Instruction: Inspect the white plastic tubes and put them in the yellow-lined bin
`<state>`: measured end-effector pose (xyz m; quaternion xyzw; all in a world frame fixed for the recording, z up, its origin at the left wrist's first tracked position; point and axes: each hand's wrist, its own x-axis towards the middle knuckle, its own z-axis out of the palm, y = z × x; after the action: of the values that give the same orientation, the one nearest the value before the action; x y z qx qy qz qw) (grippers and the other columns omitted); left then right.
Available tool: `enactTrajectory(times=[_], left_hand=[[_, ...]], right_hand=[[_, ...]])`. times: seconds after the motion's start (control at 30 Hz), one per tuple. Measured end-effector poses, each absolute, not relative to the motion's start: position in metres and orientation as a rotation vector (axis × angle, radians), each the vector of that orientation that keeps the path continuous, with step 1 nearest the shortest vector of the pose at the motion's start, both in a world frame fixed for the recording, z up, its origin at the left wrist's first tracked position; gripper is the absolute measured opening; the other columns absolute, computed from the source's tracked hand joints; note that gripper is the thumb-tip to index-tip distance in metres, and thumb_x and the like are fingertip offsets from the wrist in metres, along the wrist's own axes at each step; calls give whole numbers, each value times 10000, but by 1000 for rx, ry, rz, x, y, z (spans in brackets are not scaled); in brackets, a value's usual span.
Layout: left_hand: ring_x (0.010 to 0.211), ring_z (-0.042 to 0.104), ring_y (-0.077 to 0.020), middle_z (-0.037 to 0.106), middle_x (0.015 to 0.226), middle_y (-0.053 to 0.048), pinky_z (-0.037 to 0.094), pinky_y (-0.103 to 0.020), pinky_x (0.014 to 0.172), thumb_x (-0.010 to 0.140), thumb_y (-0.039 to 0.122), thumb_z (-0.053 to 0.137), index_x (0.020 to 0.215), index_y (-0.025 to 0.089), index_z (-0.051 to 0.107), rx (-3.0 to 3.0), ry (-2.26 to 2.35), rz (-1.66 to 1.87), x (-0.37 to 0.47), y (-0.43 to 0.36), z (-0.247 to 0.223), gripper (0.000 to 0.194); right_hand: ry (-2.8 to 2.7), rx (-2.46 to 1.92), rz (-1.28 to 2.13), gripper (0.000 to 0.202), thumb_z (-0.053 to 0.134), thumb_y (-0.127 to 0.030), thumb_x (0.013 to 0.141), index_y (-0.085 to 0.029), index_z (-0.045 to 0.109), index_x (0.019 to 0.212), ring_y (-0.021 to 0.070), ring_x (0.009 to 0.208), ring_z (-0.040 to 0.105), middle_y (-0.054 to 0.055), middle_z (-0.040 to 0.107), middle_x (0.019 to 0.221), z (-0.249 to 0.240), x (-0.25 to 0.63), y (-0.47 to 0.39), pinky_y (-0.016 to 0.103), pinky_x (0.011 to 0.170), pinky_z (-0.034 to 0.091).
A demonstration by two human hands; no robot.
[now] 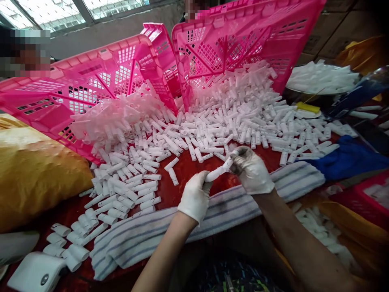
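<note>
My left hand [196, 194], in a white glove, is closed around one end of a white plastic tube [215, 174]. My right hand [251, 170], gloved too with dark-stained fingertips, pinches a short white tube [227, 164] at the other end. The two pieces meet end to end between my hands; whether one sits inside the other I cannot tell. Both hands are above the near edge of the red table [185, 182], over a striped towel [225, 211]. Many loose white tubes with dark marks [209, 129] lie in a heap just beyond.
Two tilted pink crates [100, 77] spill tubes onto the table. A yellow sack [39, 174] and a white device [38, 271] are at left. At right are a blue cloth [349, 158], a heaped tray of tubes [322, 79] and a yellow object [308, 107]. People are partly visible behind.
</note>
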<state>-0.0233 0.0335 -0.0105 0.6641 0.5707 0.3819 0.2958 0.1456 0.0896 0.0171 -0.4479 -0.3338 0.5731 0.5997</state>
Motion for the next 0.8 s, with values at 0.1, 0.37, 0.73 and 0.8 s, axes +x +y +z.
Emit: enactTrajectory(times=[0.1, 0.37, 0.73, 0.8], left_hand=[[869, 641, -166, 691, 987, -68, 500, -294, 826, 913, 287, 519, 1071, 177, 637, 1753, 1492, 932, -22, 28, -2, 226], [628, 535, -109, 606, 730, 12, 430, -219, 600, 909, 423, 500, 960, 193, 608, 1448, 1469, 858, -18, 15, 11, 259], [699, 583, -125, 652, 791, -25, 471, -234, 668, 877, 473, 554, 982, 150, 672, 1295, 1590, 1141, -5, 3, 7, 360], [795, 634, -156, 690, 889, -61, 500, -269, 769, 876, 408, 584, 1025, 149, 674, 1513, 1687, 1304, -7, 3, -3, 313]], right_hand=[[-776, -1025, 1218, 394, 809, -341, 599, -237, 493, 811, 67, 460, 483, -66, 575, 695, 25, 147, 86, 208, 412, 366], [-983, -1061, 1019, 248, 754, -279, 700, -215, 550, 826, 113, 649, 567, -24, 603, 766, 26, 140, 72, 256, 609, 490], [-974, -1049, 1322, 334, 732, -474, 721, -208, 569, 841, 89, 488, 484, -46, 569, 611, 30, 136, 63, 236, 473, 407], [-1019, -1109, 1341, 354, 716, -507, 729, -184, 605, 822, 85, 507, 478, -45, 549, 570, 29, 138, 63, 231, 500, 401]])
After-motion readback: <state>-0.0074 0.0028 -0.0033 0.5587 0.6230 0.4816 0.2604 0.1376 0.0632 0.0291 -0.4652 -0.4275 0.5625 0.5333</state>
